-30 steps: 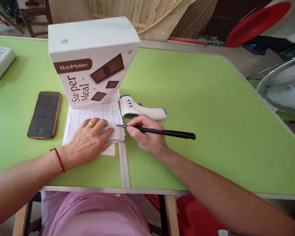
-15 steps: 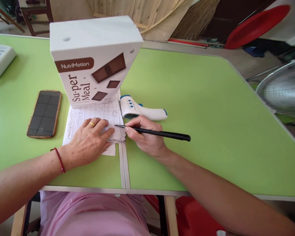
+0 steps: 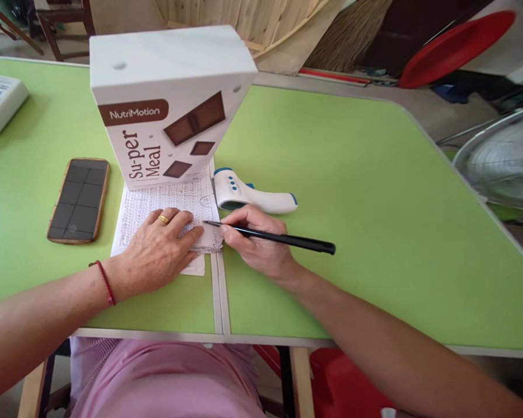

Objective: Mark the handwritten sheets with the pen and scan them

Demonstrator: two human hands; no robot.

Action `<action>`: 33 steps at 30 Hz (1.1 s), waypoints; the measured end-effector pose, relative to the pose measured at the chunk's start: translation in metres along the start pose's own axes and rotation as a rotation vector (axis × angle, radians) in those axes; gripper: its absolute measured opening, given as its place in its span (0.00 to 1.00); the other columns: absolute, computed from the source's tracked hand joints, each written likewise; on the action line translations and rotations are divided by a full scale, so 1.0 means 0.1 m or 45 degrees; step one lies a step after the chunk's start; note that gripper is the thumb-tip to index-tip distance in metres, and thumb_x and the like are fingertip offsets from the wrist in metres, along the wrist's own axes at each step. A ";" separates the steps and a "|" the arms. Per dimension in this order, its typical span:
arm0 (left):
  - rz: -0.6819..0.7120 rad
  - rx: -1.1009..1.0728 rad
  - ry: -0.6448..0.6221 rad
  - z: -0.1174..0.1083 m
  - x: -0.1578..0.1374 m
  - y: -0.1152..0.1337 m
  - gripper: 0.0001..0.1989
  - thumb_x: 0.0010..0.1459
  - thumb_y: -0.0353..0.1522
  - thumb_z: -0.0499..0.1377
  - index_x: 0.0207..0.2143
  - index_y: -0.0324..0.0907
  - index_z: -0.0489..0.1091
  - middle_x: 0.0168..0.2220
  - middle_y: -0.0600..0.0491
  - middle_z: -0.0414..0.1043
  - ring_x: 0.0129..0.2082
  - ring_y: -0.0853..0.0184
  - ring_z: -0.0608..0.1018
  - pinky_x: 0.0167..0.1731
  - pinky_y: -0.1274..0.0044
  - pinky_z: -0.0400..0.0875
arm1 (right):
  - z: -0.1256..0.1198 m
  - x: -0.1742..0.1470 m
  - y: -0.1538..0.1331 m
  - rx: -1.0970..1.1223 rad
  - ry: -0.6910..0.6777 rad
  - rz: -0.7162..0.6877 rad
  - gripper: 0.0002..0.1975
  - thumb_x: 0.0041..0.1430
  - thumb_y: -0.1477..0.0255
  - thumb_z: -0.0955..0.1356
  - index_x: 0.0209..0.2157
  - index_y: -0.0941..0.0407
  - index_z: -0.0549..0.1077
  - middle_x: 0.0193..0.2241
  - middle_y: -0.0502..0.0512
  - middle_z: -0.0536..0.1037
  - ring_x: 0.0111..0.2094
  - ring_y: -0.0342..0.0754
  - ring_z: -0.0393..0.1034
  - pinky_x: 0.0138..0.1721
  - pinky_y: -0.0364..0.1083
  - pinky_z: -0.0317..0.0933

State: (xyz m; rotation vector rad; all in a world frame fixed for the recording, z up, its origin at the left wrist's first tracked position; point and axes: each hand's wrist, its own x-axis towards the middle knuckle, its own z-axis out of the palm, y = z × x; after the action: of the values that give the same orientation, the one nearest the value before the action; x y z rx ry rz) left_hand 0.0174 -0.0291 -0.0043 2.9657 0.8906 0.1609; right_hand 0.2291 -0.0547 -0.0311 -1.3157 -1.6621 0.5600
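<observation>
My left hand (image 3: 163, 249) lies flat on a stack of handwritten paper sheets (image 3: 174, 200), fingers stretched out and a gold ring on one of them. Between the fingers of my right hand (image 3: 261, 241) is a black pen (image 3: 290, 237), its tip at the paper near my left thumb. A white box marked "NutriMotion Su-per Meal" (image 3: 135, 90) stands upright on the far part of the sheets and hides that end. Just beyond my right hand lies a white and blue infrared thermometer (image 3: 261, 200).
A smartphone (image 3: 79, 200) in a brown case lies left of the papers on the green table (image 3: 366, 191). At the far left sits a white device (image 3: 2, 101). A fan (image 3: 505, 157) stands past the right edge, and a red round object (image 3: 457, 49) is behind.
The rear end of the pen has shifted very slightly left, while its tip stays at nearly the same spot. My left hand has not visibly moved.
</observation>
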 end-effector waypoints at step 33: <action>-0.006 -0.032 -0.019 -0.05 0.01 -0.01 0.16 0.68 0.37 0.54 0.52 0.39 0.69 0.51 0.41 0.68 0.46 0.51 0.71 0.45 0.60 0.70 | -0.01 0.01 0.00 0.013 0.001 0.035 0.04 0.53 0.71 0.67 0.25 0.53 0.69 0.17 0.44 0.70 0.17 0.39 0.60 0.19 0.41 0.57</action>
State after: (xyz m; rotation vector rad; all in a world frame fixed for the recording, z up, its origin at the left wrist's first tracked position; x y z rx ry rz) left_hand 0.0175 -0.0279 0.0003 2.9377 0.8871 0.1487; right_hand 0.2299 -0.0542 -0.0301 -1.3326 -1.6407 0.5833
